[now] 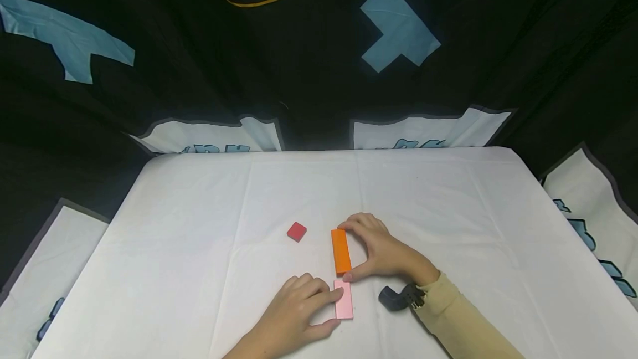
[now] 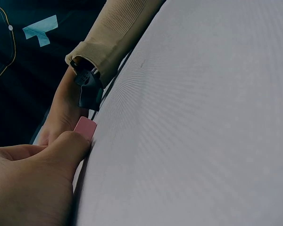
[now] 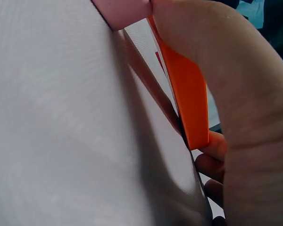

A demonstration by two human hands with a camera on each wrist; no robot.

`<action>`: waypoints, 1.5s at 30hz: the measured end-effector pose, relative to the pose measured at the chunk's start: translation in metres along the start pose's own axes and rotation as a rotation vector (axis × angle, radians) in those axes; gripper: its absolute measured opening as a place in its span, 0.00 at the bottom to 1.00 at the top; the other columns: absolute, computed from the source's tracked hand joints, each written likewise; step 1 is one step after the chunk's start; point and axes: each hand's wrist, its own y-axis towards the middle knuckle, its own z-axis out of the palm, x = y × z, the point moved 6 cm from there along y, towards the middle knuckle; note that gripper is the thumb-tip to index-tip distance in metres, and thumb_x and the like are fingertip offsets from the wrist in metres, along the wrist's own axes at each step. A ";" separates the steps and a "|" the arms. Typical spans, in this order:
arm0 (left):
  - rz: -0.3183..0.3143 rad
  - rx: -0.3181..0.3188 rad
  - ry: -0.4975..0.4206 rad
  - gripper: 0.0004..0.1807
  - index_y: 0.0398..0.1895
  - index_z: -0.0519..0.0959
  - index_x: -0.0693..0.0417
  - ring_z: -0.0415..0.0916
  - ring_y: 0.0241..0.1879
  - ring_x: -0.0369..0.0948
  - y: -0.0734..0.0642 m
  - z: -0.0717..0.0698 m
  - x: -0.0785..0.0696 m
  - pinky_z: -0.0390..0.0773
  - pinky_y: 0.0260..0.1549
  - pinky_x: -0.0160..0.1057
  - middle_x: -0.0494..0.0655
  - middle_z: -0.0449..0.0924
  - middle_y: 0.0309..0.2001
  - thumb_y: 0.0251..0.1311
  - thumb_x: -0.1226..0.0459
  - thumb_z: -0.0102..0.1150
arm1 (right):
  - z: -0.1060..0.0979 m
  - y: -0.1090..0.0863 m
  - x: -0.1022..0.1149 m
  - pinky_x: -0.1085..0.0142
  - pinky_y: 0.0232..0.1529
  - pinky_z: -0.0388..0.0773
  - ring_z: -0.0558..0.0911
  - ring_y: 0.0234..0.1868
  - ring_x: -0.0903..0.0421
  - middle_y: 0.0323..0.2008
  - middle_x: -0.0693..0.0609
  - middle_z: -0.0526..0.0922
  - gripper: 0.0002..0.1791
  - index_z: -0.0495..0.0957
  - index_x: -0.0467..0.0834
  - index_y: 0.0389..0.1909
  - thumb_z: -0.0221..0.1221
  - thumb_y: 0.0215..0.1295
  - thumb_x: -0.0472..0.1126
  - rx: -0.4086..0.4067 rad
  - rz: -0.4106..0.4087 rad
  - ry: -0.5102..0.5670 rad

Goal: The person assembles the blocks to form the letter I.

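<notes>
In the head view my right hand (image 1: 381,248) grips an orange block (image 1: 341,252) end to end, thumb at its near end and fingers at the far end. Just nearer to me, my left hand (image 1: 301,312) pinches a shorter pink block (image 1: 344,301) between thumb and finger at its two ends. The two blocks stand almost in line, with my right thumb at the place where they meet. The orange block (image 3: 186,92) shows its long side in the right wrist view, low over the cloth. From the left wrist, one end of the pink block (image 2: 86,128) shows past my thumb.
A small red block (image 1: 296,231) lies on the white tablecloth (image 1: 164,254), left of the orange one. A dark camera mount (image 1: 399,298) sits at my right wrist, by a tan sleeve (image 1: 458,314). Black patterned curtain (image 1: 309,71) hangs behind the table's far edge.
</notes>
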 end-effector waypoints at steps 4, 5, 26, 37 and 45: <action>0.001 -0.003 -0.003 0.23 0.53 0.83 0.41 0.65 0.34 0.30 0.000 0.000 0.000 0.61 0.36 0.25 0.30 0.74 0.37 0.53 0.48 0.69 | -0.001 -0.001 0.001 0.45 0.69 0.60 0.60 0.69 0.55 0.65 0.59 0.65 0.51 0.67 0.62 0.66 0.72 0.38 0.73 0.004 -0.010 -0.009; 0.001 -0.004 -0.003 0.23 0.53 0.83 0.41 0.65 0.34 0.30 0.000 -0.001 0.000 0.61 0.36 0.25 0.30 0.74 0.37 0.52 0.48 0.69 | -0.001 -0.001 0.002 0.45 0.69 0.60 0.60 0.69 0.55 0.65 0.59 0.65 0.51 0.68 0.61 0.66 0.72 0.38 0.72 0.006 -0.011 -0.010; 0.015 -0.023 -0.006 0.24 0.53 0.83 0.41 0.65 0.33 0.30 0.000 -0.001 -0.002 0.60 0.36 0.25 0.29 0.72 0.34 0.51 0.49 0.70 | -0.001 -0.004 0.000 0.45 0.70 0.58 0.60 0.69 0.54 0.65 0.60 0.64 0.49 0.69 0.62 0.65 0.71 0.38 0.74 0.011 -0.027 -0.016; 0.016 -0.015 0.006 0.24 0.52 0.83 0.41 0.64 0.32 0.30 0.000 -0.002 -0.001 0.59 0.35 0.25 0.29 0.72 0.33 0.51 0.48 0.70 | -0.001 -0.003 0.000 0.45 0.70 0.57 0.59 0.70 0.54 0.65 0.60 0.65 0.48 0.69 0.62 0.64 0.71 0.40 0.73 0.015 -0.031 -0.007; 0.011 -0.009 0.007 0.23 0.52 0.83 0.41 0.64 0.33 0.30 0.000 -0.002 0.000 0.60 0.35 0.25 0.29 0.72 0.33 0.52 0.48 0.69 | 0.000 -0.002 0.001 0.45 0.71 0.57 0.60 0.69 0.54 0.65 0.59 0.65 0.49 0.70 0.61 0.64 0.69 0.39 0.75 0.007 -0.027 -0.014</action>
